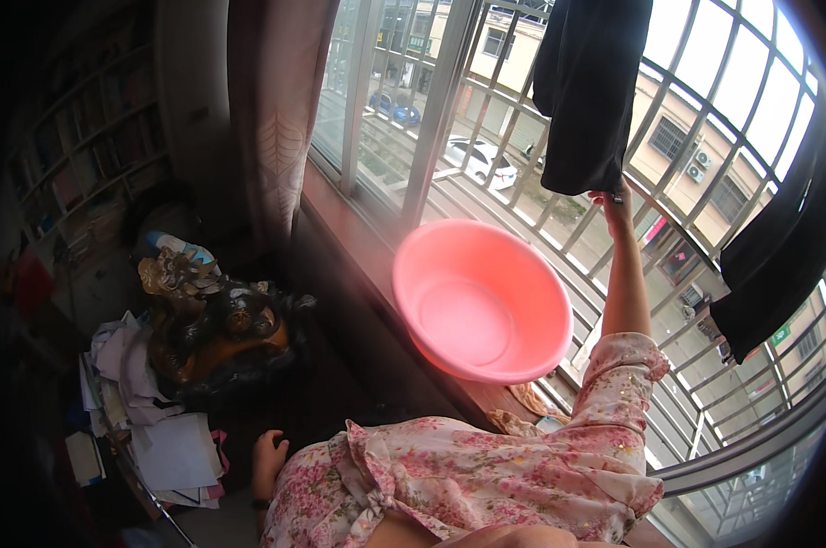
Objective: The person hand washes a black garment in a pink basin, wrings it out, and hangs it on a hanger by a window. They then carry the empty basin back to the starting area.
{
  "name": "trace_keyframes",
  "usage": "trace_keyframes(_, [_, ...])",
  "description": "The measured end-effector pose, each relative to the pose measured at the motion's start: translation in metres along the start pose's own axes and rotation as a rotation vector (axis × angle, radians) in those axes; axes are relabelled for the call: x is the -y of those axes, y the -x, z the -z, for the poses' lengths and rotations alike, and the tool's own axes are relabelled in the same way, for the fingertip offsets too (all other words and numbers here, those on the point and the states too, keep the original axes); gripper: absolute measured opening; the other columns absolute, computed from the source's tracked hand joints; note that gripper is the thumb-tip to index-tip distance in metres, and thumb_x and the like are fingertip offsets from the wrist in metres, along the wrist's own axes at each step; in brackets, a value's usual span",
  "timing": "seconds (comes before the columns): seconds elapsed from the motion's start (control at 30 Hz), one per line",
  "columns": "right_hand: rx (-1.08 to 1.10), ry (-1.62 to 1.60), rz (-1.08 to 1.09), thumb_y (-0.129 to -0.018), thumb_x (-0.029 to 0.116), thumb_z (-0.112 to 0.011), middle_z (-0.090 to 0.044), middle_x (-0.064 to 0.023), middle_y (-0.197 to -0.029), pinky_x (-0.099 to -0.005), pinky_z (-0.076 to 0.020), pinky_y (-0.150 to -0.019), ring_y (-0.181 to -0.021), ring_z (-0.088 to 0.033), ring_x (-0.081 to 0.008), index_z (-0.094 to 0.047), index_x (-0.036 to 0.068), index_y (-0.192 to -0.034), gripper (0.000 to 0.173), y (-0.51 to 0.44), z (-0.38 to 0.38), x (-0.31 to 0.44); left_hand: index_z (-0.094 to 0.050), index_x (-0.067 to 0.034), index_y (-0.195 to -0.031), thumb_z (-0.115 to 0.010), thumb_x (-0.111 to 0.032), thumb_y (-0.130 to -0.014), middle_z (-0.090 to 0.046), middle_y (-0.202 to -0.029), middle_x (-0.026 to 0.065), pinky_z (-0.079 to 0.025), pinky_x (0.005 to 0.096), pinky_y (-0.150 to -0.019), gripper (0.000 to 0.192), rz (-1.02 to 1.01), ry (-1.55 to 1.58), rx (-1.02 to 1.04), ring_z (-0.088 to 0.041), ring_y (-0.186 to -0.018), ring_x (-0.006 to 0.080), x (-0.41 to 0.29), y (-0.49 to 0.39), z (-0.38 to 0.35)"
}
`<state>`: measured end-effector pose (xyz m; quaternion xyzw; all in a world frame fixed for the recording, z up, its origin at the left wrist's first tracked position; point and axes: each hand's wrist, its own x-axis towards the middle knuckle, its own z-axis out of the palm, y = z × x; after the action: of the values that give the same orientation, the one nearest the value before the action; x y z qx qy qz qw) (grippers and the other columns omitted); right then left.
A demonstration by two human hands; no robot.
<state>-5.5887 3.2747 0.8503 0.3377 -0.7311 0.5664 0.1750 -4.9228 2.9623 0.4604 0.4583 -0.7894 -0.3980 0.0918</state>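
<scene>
A black garment [588,103], like a trouser leg, hangs in front of the window bars; its upper end is cut off by the picture's edge. My right hand [615,205] reaches up with the arm stretched and holds the garment's lower hem. A small shiny piece shows at the fingers. Below and to the left of that hand, an empty pink plastic basin [481,301] rests tilted on the wooden windowsill [351,233]. Low on the left, my left hand [269,459] hangs beside the floral blouse, fingers loosely bent, with nothing seen in it.
Metal security bars [687,130] enclose the window. Another black garment [783,253] hangs at the right. A crumpled cloth [516,421] lies on the sill. Left of me are a dark carved ornament [221,322], stacked papers [173,452], a curtain [279,116] and a bookshelf [77,144].
</scene>
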Motion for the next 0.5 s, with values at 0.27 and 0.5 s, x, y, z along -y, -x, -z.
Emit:
trace_keyframes(0.27, [0.2, 0.179, -0.258, -0.084, 0.027, -0.068, -0.066, -0.0028, -0.092, -0.0288, -0.0487, -0.067, -0.083, -0.061, -0.0132, -0.063, 0.003, -0.103, 0.032, -0.002, -0.014, -0.019, -0.062, -0.003, -0.105, -0.065, -0.018, -0.08, -0.062, -0.108, 0.0187, -0.046, 0.0408, -0.09, 0.03, -0.034, -0.039, 0.0, -0.058, -0.104, 0.0338, -0.009, -0.002, 0.006])
trace_keyframes(0.5, [-0.009, 0.043, -0.333, -0.089, 0.025, -0.06, -0.065, -0.0035, -0.101, -0.0295, -0.0468, -0.075, -0.09, -0.06, -0.0127, -0.06, 0.004, -0.114, 0.032, -0.065, -0.013, -0.071, -0.062, -0.001, -0.105, -0.066, -0.019, -0.079, -0.062, -0.107, 0.019, -0.047, 0.0416, -0.088, 0.032, 0.02, -0.078, -0.019, -0.058, -0.102, 0.0345, -0.014, -0.004, 0.005])
